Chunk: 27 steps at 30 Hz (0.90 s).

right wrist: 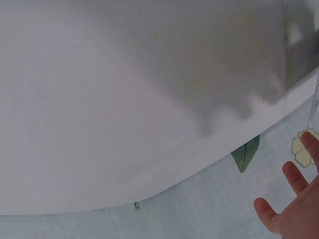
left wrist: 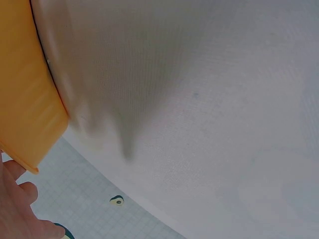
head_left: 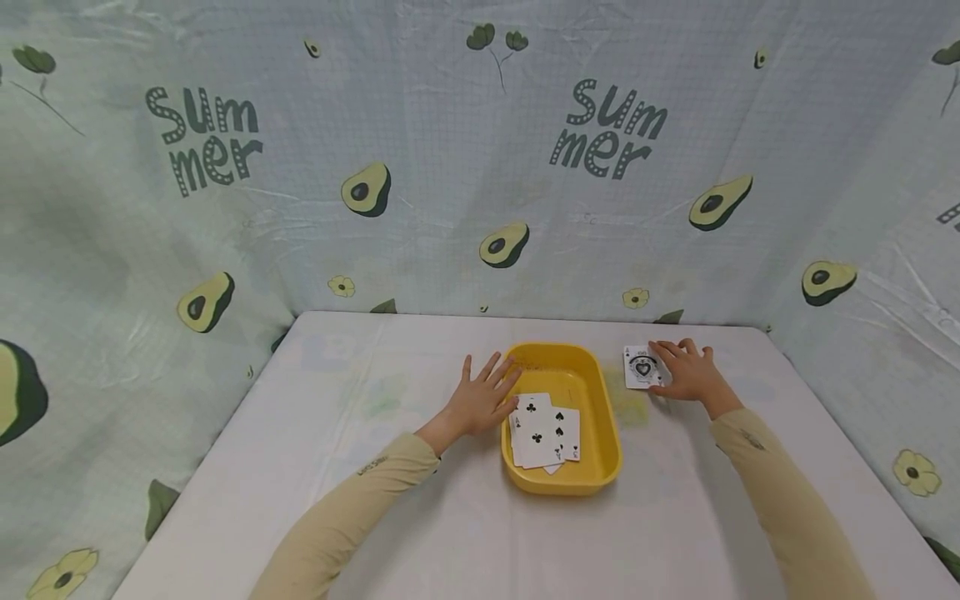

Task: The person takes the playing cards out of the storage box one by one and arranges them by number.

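Note:
A yellow plastic tray (head_left: pixel 610 433) stands at the middle of the table, with several playing cards (head_left: pixel 538 437) lying face up in it, clubs and spades among them. My left hand (head_left: pixel 480 402) is at its left side, fingers spread and fingertips at the rim; the left wrist view shows the fingers (left wrist: pixel 25 191) beside the tray's wall (left wrist: pixel 30 89). To the right of the tray, my right hand (head_left: pixel 690 379) holds an ace card (head_left: pixel 642 367) by its right side between thumb and fingers. The right wrist view shows only a thin clear edge (right wrist: pixel 314 107) at the fingertips.
A white-covered table (head_left: pixel 405 517) spreads around the tray. Behind it and at both sides hangs a pale cloth (head_left: pixel 420 125) printed with avocados, flowers and lettering.

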{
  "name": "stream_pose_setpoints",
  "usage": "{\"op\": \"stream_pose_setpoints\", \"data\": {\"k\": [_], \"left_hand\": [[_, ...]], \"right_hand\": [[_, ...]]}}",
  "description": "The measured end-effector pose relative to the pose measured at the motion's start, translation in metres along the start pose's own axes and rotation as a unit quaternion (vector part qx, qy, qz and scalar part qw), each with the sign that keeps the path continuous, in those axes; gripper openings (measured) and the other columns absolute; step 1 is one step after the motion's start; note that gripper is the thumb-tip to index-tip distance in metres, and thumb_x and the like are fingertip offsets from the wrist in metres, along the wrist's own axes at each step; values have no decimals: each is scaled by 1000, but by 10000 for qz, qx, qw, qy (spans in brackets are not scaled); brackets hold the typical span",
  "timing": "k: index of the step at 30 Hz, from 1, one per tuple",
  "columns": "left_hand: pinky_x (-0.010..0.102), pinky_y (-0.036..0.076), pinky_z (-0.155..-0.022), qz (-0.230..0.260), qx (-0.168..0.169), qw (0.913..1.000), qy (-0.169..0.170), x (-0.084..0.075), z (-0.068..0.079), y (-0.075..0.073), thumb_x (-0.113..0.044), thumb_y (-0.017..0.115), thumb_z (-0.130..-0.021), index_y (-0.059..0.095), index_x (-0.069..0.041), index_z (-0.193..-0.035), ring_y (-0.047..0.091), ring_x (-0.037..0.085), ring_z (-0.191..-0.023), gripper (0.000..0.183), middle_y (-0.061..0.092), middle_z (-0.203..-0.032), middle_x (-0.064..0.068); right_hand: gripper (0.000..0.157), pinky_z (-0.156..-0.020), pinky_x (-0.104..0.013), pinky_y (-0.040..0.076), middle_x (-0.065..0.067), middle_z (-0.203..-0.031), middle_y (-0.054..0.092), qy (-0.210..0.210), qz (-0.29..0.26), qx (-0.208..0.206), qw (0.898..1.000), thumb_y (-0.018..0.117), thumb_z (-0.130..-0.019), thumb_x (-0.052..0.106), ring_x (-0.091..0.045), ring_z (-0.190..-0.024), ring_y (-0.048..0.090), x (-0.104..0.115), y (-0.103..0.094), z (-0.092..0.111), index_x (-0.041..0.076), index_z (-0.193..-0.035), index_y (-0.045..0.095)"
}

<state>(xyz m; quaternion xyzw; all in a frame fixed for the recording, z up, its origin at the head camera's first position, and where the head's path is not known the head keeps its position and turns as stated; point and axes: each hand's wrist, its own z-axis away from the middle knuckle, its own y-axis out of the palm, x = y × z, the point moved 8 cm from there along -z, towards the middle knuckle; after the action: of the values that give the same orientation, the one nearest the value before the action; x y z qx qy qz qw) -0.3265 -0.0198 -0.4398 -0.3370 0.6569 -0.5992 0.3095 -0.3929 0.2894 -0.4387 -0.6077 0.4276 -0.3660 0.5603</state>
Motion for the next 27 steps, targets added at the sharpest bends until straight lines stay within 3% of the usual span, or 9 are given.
{"op": "stream_pose_setpoints", "data": {"k": [7, 27], "left_hand": [[62, 7, -104, 10, -14, 10000, 32, 0, 0, 1, -38, 28, -96, 23, -14, -143, 11, 28, -139, 53, 16, -150, 6], [62, 7, -104, -7, -12, 10000, 20, 0, 0, 0, -40, 26, -96, 23, -14, -142, 11, 28, -139, 54, 16, -150, 6]], "right_hand": [[81, -86, -69, 24, -19, -134, 41, 271, 145, 388, 9988, 66, -72, 46, -41, -110, 35, 0, 2, -7, 6, -135, 35], [82, -88, -71, 21, -19, -137, 37, 386, 128, 770, 9962, 68, -73, 39, -41, -112, 34, 3, 5, -19, 7, -138, 30]]}}
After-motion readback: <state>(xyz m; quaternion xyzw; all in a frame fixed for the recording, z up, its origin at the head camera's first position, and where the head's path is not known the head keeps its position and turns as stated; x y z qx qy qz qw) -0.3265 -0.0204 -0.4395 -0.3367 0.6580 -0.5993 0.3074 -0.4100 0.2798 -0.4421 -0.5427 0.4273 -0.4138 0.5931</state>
